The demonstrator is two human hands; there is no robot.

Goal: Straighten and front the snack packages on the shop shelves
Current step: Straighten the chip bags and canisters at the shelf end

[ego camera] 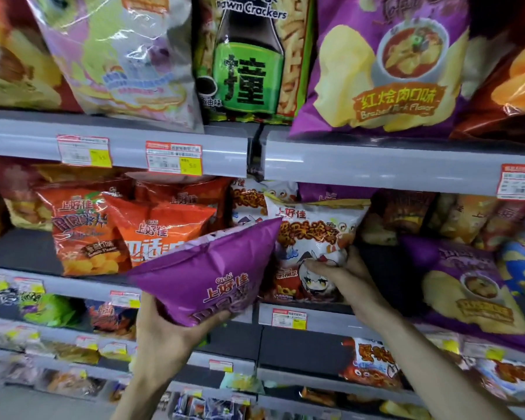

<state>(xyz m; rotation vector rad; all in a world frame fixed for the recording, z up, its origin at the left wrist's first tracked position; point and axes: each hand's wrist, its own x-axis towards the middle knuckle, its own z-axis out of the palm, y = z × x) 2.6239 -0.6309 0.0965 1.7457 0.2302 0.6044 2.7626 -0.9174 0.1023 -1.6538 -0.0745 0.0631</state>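
status: mid-task. your left hand (170, 331) fingers curl under purple bag (212, 277), held before middle shelf (326, 324); your right hand (349, 275) grips white bag (312, 237) there. orange bags (161, 234) lean, unfronted.

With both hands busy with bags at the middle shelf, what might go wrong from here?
1. The left hand holds the tilted purple bag only by its lower end, off the shelf; it might slip and fall.
2. The right hand grips the white bag low down; a tug may topple the similar bag behind it.
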